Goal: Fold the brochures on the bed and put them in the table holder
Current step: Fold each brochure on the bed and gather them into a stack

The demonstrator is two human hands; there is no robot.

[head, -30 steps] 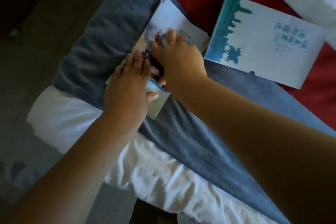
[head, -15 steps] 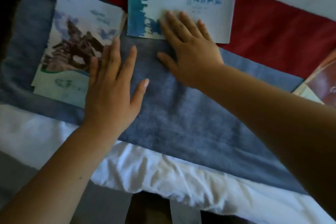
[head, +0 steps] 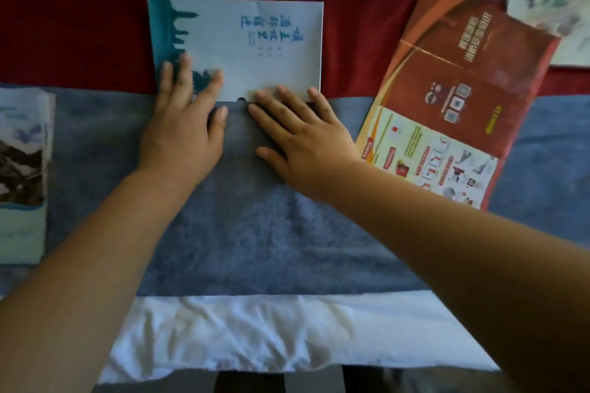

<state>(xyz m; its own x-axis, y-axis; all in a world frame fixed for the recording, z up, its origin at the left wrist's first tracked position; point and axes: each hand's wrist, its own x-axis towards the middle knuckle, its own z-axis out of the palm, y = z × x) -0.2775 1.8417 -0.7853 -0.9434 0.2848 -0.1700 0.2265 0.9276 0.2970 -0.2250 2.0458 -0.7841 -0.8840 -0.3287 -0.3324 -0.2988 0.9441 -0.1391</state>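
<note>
Three brochures: blue-white brochure (head: pixel 255 48), red brochure (head: pixel 453 99), mountain brochure (head: pixel 20 175), two hands: left hand (head: pixel 182 131), right hand (head: pixel 306 143)

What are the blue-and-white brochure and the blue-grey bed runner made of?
Blue-and-white brochure: thin printed paper or light card, seemingly matte; it lies flat with crisp edges. Blue-grey bed runner: soft napped fabric, perhaps fleece or terry; fuzzy texture, no sheen.

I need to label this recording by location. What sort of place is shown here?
Most likely a bedroom, perhaps a hotel room. Brochures lie on a made bed: a white sheet with a blue runner and a red band laid across it, as hotels often do.
</note>
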